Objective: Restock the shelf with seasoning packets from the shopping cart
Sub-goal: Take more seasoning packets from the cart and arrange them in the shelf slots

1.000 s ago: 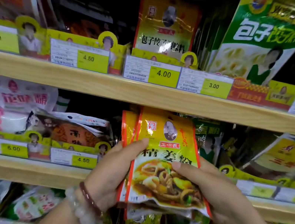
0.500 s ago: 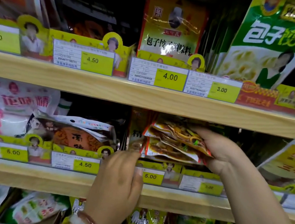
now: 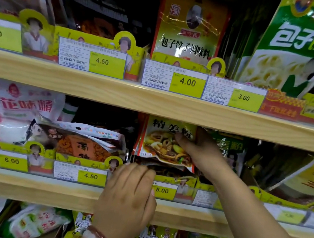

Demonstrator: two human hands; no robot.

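A stack of yellow seasoning packets [image 3: 164,140] with a red edge and a noodle-dish picture stands nearly upright in the middle shelf slot above the 5.00 tag. My right hand [image 3: 199,148] grips the packets from their right side, thumb across the front. My left hand [image 3: 129,193] rests on the yellow front lip of that slot [image 3: 175,179], fingers curled over its top edge. The shopping cart is out of view.
The wooden middle shelf [image 3: 36,190] and upper shelf [image 3: 94,89] carry price tags. An orange-brown packet [image 3: 83,144] lies left of the slot, green packets [image 3: 228,149] right of it. More packets stand above and below.
My right hand has tipped the packets from lying flat to standing upright in the slot. My left hand stayed on the slot's front lip.
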